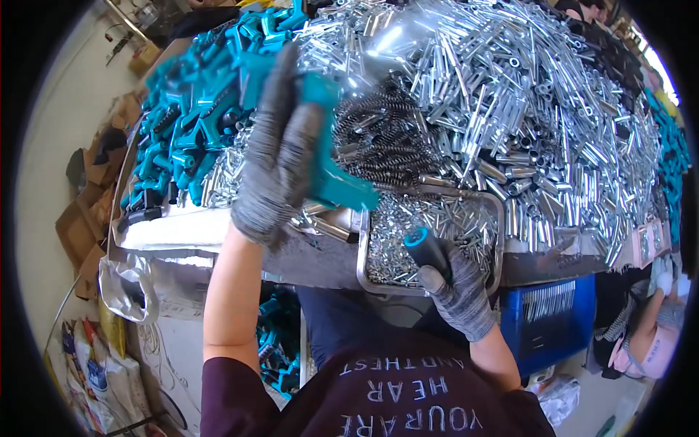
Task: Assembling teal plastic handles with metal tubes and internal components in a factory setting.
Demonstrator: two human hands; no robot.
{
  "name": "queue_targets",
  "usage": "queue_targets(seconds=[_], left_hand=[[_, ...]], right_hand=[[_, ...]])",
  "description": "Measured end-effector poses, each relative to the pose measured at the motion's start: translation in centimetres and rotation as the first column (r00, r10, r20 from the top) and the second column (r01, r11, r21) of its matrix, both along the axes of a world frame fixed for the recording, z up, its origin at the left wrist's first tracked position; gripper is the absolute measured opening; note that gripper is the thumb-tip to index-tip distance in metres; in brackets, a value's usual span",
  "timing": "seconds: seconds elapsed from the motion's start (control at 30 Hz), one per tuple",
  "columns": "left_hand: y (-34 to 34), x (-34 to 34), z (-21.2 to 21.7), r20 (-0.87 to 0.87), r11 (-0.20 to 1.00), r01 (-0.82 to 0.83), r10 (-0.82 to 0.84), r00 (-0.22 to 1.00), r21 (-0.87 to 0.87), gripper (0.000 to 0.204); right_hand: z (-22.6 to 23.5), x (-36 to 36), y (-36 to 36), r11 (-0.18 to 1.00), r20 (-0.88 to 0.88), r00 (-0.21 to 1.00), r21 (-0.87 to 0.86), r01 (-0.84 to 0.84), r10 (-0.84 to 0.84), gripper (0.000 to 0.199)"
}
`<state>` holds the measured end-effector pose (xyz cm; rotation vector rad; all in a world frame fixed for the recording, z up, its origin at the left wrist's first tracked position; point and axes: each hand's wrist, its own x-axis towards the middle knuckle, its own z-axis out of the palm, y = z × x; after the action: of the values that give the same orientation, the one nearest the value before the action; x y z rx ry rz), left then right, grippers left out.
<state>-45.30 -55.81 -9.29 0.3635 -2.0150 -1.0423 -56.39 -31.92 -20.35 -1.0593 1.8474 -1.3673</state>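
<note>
My left hand [275, 164], in a grey knit glove, grips a teal pistol-shaped plastic part [318, 138]; the part is slightly blurred, and its far side is hidden behind my fingers. Lower and to the right, my right hand [460, 291], gloved too, is closed around a black cylindrical grip [428, 253] with a teal end cap pointing up and left. That grip is over a metal tray [362, 251] of small screws and pins. A heap of similar teal parts [207, 109] lies beyond my left hand.
Dark coil springs [382, 131] are piled mid-table, beside a big mound of shiny metal tubes and rods [502, 87]. A blue crate [555, 320] stands below the table's right edge. Another person's arm [648, 328] shows at far right. Cardboard boxes [80, 226] sit at left.
</note>
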Motion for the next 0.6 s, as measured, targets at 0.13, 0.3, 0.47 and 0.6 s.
queue_targets(seconds=[0.13, 0.3, 0.47, 0.6], left_hand=[[1.5, -1.3, -0.6, 0.047, 0.989, 0.116, -0.113, 0.993, -0.092, 0.055], [3.4, -2.4, -1.5, 0.085, 0.958, 0.284, -0.287, 0.954, 0.041, 0.055], [7.0, -3.5, -2.3, 0.391, 0.937, -0.072, 0.211, 0.896, -0.341, 0.073], [7.3, -3.7, -2.1, 0.451, 0.913, -0.043, 0.241, 0.859, -0.406, 0.079]], right_hand=[[1.2, 0.1, 0.5, 0.999, -0.208, 0.977, 0.016, -0.039, 0.041, 0.059], [1.3, 0.6, 1.3, 0.999, -0.336, 0.942, -0.046, -0.016, -0.001, 0.058], [2.0, 1.0, 0.8, 1.000, -0.252, 0.967, -0.011, 0.027, -0.029, 0.062], [1.1, 1.1, 0.9, 1.000, -0.158, 0.987, -0.020, 0.009, -0.013, 0.061]])
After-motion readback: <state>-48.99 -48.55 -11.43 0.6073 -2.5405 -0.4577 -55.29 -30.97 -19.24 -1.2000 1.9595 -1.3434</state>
